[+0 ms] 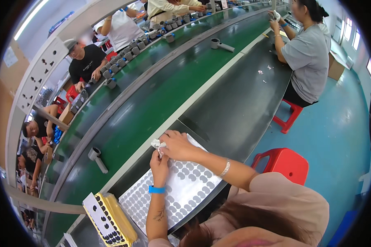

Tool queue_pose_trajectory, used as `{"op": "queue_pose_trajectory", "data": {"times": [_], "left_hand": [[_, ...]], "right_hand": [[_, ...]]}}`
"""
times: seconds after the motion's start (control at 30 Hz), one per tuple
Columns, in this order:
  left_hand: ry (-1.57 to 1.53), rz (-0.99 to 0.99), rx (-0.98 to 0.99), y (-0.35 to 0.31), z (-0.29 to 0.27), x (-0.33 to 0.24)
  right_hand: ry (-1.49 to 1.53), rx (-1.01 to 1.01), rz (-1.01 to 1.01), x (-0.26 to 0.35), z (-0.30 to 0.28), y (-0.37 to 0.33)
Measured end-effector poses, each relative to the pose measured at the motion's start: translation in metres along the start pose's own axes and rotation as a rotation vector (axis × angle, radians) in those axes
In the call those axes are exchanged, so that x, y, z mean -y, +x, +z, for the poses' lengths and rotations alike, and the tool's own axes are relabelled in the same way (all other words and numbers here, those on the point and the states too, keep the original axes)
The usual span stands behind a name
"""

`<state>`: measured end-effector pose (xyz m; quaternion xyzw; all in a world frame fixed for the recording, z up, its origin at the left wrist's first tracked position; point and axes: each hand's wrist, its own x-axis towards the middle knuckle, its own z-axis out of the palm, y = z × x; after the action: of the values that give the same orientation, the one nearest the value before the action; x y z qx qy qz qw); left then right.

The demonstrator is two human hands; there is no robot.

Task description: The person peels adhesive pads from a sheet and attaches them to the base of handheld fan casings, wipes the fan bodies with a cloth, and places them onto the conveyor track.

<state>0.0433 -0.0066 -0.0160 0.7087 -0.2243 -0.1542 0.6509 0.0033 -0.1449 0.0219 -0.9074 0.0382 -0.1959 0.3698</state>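
Note:
Both my hands meet over the far end of a white sheet (193, 187) covered with rows of grey rounded stickers. My left hand (159, 164), with a blue band on its wrist, is closed on a small white crumpled piece (157, 144) that looks like cloth or tissue. From the right, my right hand (177, 146) bends its fingers over the same piece. Whether anything is inside the piece is hidden. The sheet lies on the dark worktop, partly under my left forearm.
A yellow stack (121, 220) topped by a black-spotted sheet stands left of my left forearm. Grey dryer-shaped housings (97, 159) lie on the green conveyor belt (130, 119). A red stool (286, 164) is at my right. A co-worker (304, 49) sits farther along; others work across the belt.

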Motion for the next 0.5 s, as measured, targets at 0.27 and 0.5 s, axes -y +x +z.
{"op": "queue_pose_trajectory", "data": {"times": [0.27,0.5], "left_hand": [[-0.126,0.164,0.04,-0.012,-0.014,-0.1],[0.271,0.784,-0.325,-0.049,-0.067,-0.19]], "right_hand": [[-0.262,-0.286,-0.133,-0.163,-0.115,0.092],[-0.774,-0.576,0.195,-0.365,-0.236,0.182]]}}
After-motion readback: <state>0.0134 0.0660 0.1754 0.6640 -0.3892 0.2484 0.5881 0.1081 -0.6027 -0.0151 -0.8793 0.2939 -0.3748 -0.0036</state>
